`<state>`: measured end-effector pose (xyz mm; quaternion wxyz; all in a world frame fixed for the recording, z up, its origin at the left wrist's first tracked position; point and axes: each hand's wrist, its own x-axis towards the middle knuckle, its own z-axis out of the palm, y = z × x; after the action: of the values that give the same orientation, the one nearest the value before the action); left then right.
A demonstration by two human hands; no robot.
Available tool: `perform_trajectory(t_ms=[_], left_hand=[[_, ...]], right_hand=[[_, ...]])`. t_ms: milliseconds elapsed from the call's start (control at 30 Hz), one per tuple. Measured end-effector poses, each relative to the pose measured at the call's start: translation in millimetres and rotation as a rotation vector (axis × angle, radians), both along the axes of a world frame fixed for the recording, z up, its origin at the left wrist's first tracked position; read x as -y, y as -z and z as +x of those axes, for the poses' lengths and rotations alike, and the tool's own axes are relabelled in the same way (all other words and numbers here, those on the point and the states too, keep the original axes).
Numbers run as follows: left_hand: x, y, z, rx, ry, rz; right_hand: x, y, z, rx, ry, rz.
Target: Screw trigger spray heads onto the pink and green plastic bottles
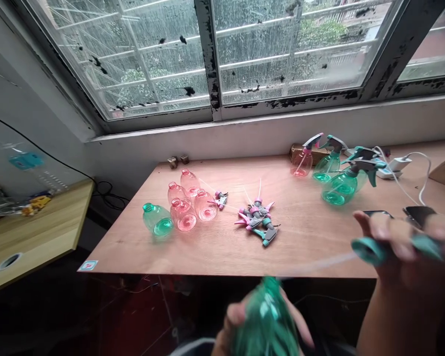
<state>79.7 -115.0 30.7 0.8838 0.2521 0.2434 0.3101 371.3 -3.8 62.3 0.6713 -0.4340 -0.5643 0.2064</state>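
My left hand is closed round a green transparent bottle below the table's front edge, its neck pointing up and away from me. At the right, my right hand grips a teal spray head, blurred by motion. From that spray head a pale dip tube reaches left toward the bottle's neck; whether its tip is inside I cannot tell. Mid-table lies a pile of grey, pink and teal spray heads. Several pink bottles and a green bottle stand open-necked to the left.
Spray bottles with heads fitted, pink and green, stand at the back right beside a white charger with cables. Phones lie near my right hand. A window rises behind the wooden table.
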Motion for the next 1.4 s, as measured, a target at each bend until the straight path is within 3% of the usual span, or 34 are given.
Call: perform_trajectory(t_ms=[33,100,167,200,300,400,467,533,633,667,700,800,900,1000,1033,1067,1133,1200,1233,1300,1400], left_hand=[[-5,-3.9,-10,-0.045,-0.127,0.004],[-16,-14.3,-38,-0.363,-0.59,0.006],[-25,-24.9,-70,-0.8,-1.03,0.167],[-29,-28.7,-86,-0.965,-1.171,0.267],[-41,-29.6,-128,-1.254,-1.422,0.342],[-57,-16.8,-158,-1.401,-1.531,0.451],[-71,-7.6,-172,-1.465,-1.574,0.49],[-85,-2.3,-184,-1.515,-1.587,0.514],[-106,-1.8,-200,-1.54,-1.52,0.528],[-113,-2.7,-205,-1.537,-1.481,0.525],[-120,-3.5,-209,-1.531,-1.44,0.519],[-138,-4.6,-217,-1.507,-1.326,0.494],[-140,-4.8,-206,-1.513,-1.327,0.464],[-120,-7.3,-161,-1.564,-1.577,0.494],[-109,-8.5,-139,-1.528,-1.694,0.608],[-98,-9.5,-114,-1.454,-1.705,0.744],[-79,-9.7,-64,-1.33,-1.499,0.987],[-68,-7.0,-23,-1.379,-1.178,1.312],[-67,-5.3,-9,-1.414,-1.097,1.48],[-69,-3.8,5,-1.509,-1.035,1.622],[-73,-12.3,-1,-1.611,-1.039,1.63]], right_hand=[[-8,2,-1,-0.14,0.036,0.016],[-24,12,-12,-0.273,0.098,0.017],[-38,29,-29,-0.123,0.095,-0.118],[-45,39,-38,0.027,0.057,-0.189],[-58,67,-62,0.436,-0.052,-0.249],[-60,80,-72,0.536,-0.213,-0.249],[-60,76,-63,0.577,-0.279,-0.243],[-67,62,-41,0.607,-0.197,-0.19],[-94,30,11,0.614,0.273,-0.034],[-106,19,29,0.625,0.463,-0.021],[-119,9,46,0.618,0.553,-0.03],[-150,-12,81,0.671,0.594,-0.116],[-152,-23,88,0.729,0.568,-0.192],[-115,-31,68,0.687,0.586,-0.207],[-97,-33,56,0.647,0.625,-0.189],[-76,-35,41,0.61,0.624,-0.181],[-36,-35,4,0.256,0.575,-0.173],[-1,-31,-39,0.014,0.394,-0.223],[12,-29,-60,-0.053,0.274,-0.279],[32,-26,-93,-0.09,0.068,-0.421],[48,-29,-113,-0.001,-0.055,-0.496]])
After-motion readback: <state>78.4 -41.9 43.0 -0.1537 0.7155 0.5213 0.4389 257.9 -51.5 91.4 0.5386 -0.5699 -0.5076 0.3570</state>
